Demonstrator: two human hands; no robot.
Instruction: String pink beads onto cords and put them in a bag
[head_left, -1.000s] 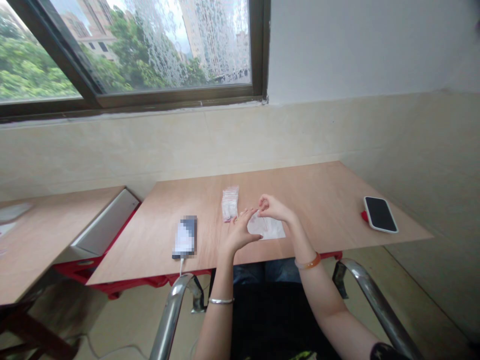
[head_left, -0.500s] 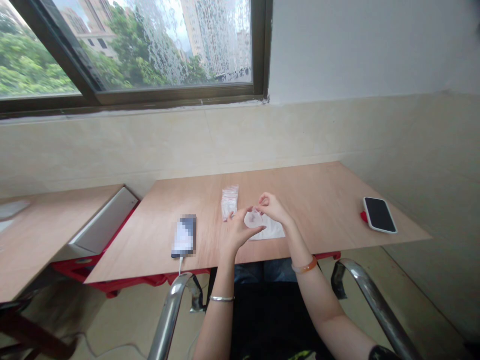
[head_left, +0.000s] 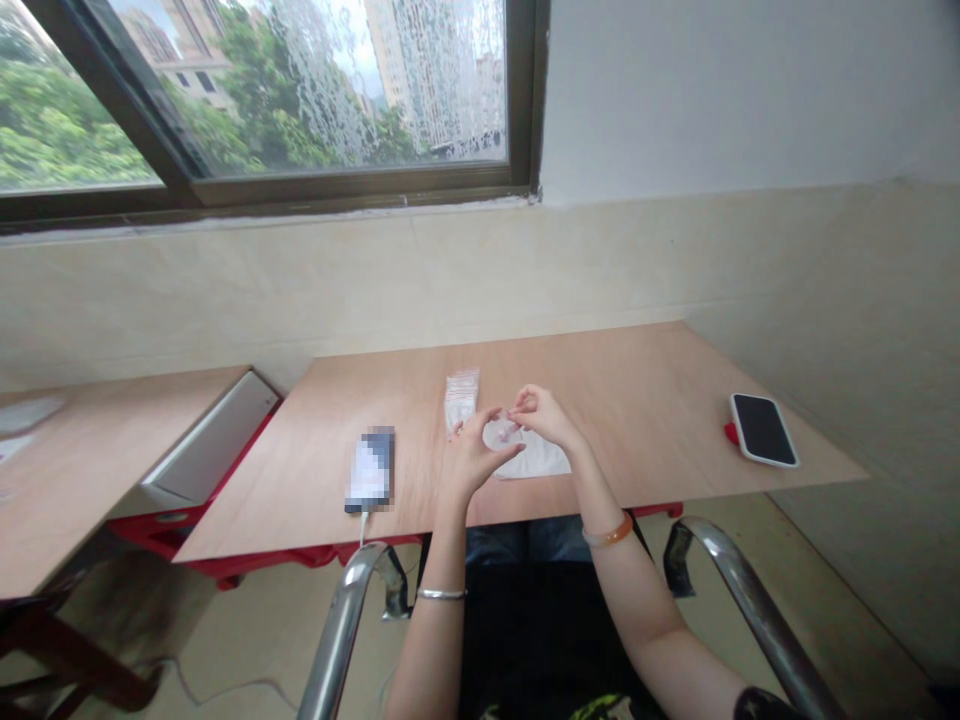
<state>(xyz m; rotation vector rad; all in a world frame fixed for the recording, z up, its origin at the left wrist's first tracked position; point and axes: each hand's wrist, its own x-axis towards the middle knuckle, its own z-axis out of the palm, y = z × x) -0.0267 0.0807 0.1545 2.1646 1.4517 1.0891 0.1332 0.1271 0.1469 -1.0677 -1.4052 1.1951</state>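
Observation:
My left hand [head_left: 474, 455] is over the table with thumb and index finger spread wide in a C shape. I see nothing gripped between them. Just to its right, my right hand [head_left: 541, 412] has its fingertips pinched together; what they hold is too small to make out. Below both hands lies a white sheet or flat bag [head_left: 546, 460], partly covered by them. Small pinkish bits [head_left: 504, 434] show between the hands, too blurred to name. Beyond my left fingers sits a stack of small clear zip bags [head_left: 461, 392].
A phone [head_left: 370, 470] with a white cable lies left on the wooden table [head_left: 622, 380]. Another phone or tablet [head_left: 763, 430] rests at the right on something red. Metal chair armrests [head_left: 341, 620] flank me. A second table [head_left: 112, 450] stands at the left.
My left hand has shifted slightly left, away from the right hand. The right hand keeps its pinch almost in place. The view has tilted very slightly.

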